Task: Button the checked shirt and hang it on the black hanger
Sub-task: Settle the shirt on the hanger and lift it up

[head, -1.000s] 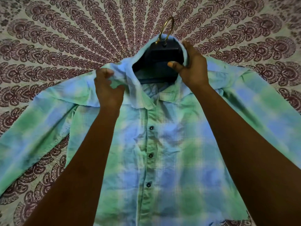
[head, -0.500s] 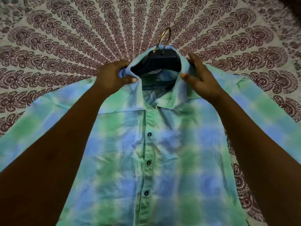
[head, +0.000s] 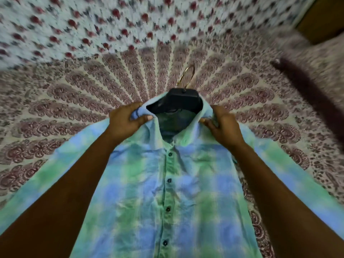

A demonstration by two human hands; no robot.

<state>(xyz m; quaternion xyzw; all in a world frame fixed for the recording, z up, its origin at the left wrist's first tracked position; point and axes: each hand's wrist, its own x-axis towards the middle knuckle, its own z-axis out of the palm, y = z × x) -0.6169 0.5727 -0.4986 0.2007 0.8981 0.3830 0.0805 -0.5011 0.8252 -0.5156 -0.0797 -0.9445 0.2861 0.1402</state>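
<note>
I see the soft, rumpled green-and-blue checked cotton shirt (head: 186, 192) lying buttoned on the maroon-printed bedspread (head: 74, 101). My left hand (head: 125, 121) pinches one collar side, fingers curled; my right hand (head: 224, 126) grips the other. Between my fingers sits the black hanger (head: 176, 101) with its curved brass hook (head: 188, 75).

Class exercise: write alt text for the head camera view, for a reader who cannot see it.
Two hands hold the collar of a green and blue checked shirt, buttoned down its front, lying on a patterned bedsheet. The left hand pinches the collar's left side and the right hand grips its right side. A black hanger with a gold hook sits inside the neck opening.
</note>
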